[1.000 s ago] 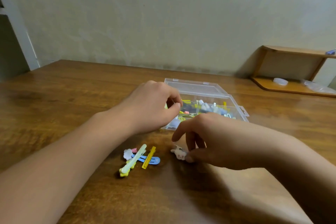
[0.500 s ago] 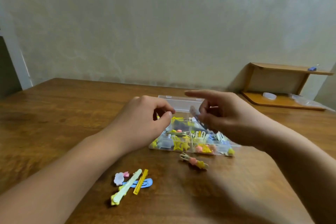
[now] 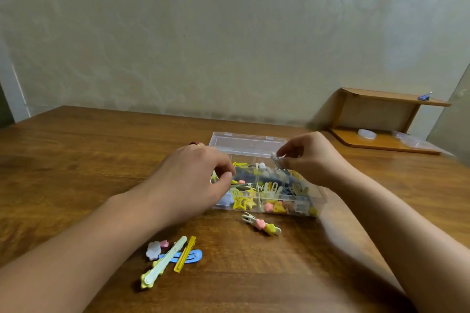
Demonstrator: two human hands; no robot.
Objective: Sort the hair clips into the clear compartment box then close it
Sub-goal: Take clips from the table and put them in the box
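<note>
Plastic clip (image 3: pixel 275 156), judged light and stiff, is being pinched by the right hand (image 3: pixel 309 157) above the box (image 3: pixel 321 197). Left hand (image 3: pixel 197 180) is curling half-closed at the box's left edge; whether it is holding anything cannot be told.

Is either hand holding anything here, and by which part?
The right hand pinches a small white hair clip at its fingers, by the end nearest the palm. The left hand shows nothing clearly held.

A room in a home. A wooden table (image 3: pixel 76 160) stands against a patterned wallpapered wall (image 3: pixel 229 33). A small wooden shelf (image 3: pixel 381 109) sits in the corner.
</note>
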